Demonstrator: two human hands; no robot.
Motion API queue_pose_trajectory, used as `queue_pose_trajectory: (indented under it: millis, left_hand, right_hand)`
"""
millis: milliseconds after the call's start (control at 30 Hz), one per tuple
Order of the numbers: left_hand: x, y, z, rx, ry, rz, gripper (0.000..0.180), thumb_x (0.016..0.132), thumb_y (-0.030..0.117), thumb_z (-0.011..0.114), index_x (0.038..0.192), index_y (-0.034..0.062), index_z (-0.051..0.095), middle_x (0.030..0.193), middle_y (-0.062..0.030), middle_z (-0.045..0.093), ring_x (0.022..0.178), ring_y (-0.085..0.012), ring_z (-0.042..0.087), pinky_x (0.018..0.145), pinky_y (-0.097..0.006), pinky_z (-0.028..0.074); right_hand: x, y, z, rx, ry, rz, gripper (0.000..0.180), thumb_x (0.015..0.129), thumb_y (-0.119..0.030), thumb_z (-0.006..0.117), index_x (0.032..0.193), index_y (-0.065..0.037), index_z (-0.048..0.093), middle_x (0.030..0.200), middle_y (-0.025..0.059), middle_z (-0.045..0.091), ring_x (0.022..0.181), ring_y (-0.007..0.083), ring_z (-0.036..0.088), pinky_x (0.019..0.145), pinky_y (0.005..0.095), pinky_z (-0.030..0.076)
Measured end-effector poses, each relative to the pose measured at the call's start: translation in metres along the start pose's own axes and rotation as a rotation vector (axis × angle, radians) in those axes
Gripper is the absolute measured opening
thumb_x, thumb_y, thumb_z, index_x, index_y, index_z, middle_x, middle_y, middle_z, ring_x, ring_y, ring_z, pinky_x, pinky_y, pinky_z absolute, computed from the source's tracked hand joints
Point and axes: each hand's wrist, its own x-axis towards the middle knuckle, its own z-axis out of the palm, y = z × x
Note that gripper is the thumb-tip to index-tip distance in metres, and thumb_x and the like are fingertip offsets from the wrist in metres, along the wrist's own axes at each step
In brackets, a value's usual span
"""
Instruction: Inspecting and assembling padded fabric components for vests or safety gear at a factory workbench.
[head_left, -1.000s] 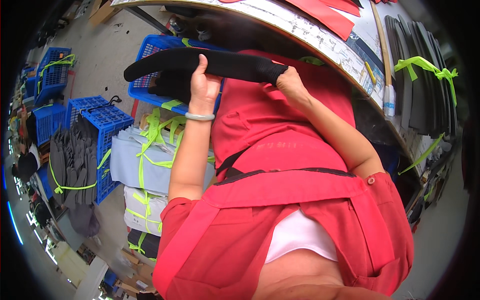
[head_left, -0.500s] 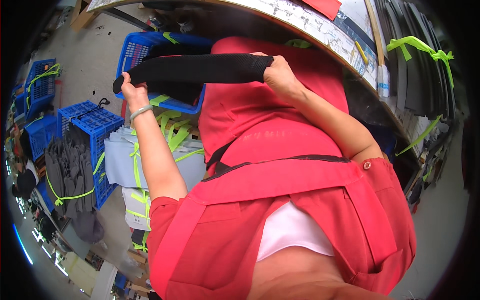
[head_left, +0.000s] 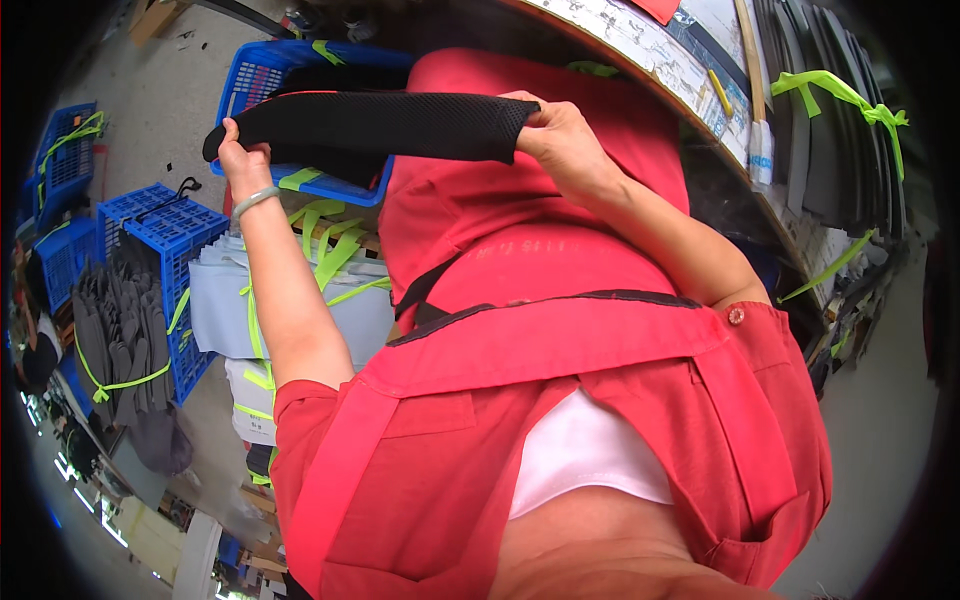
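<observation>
A long black mesh fabric strip is stretched between my two hands, above my lap. My left hand, with a pale bangle at the wrist, pinches its rounded left end, thumb on top. At the wider right end, my right hand grips the edge between thumb and fingers. A thin red line shows along part of the strip's far edge. Behind and below the strip stands a blue plastic basket with dark pieces inside, partly hidden by the strip.
A worktable runs along the far right, with a yellow tool on it. Grey panels tied with a green strip stand at right. To the left are blue crates, dark grey bundled pieces and a pale grey stack.
The strip and both hands sit slightly further left and higher in the picture. The right end now hangs flatter and more spread from my right hand. The whole view has shifted a little.
</observation>
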Motion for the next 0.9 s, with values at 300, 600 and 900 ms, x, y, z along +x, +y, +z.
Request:
queue_pose_trajectory:
  millis: [300, 600, 900]
  left_hand:
    - [0.006, -0.016, -0.002, -0.069, -0.004, -0.015, 0.028, 0.092, 0.033, 0.061, 0.096, 0.0061, 0.063, 0.092, -0.0101, 0.069, 0.080, -0.0270, 0.069, 0.065, -0.035, 0.057]
    - [0.005, -0.019, -0.019, 0.021, 0.068, -0.018, 0.030, 0.092, 0.035, 0.061, 0.097, 0.0063, 0.063, 0.093, -0.0103, 0.069, 0.083, -0.0275, 0.068, 0.069, -0.038, 0.057]
    - [-0.208, -0.114, 0.102, 0.098, -0.645, -0.425, 0.019, 0.087, 0.002, 0.066, 0.105, -0.0014, 0.064, 0.099, -0.0103, 0.068, 0.089, -0.0201, 0.067, 0.080, -0.035, 0.057]
  right_hand:
    - [0.018, 0.032, -0.013, -0.073, -0.043, 0.248, 0.017, 0.085, -0.007, 0.059, 0.090, 0.006, 0.069, 0.091, 0.0014, 0.066, 0.082, 0.0097, 0.056, 0.077, 0.0240, 0.045]
    - [0.003, 0.022, -0.003, -0.170, -0.106, 0.237, 0.019, 0.086, -0.006, 0.055, 0.094, 0.005, 0.068, 0.080, 0.0017, 0.063, 0.078, 0.0093, 0.054, 0.079, 0.0248, 0.046]
    - [0.041, 0.018, -0.023, -0.443, -0.210, 0.109, 0.028, 0.090, -0.018, 0.057, 0.100, 0.007, 0.066, 0.084, 0.0043, 0.066, 0.078, 0.0104, 0.056, 0.076, 0.0274, 0.047]
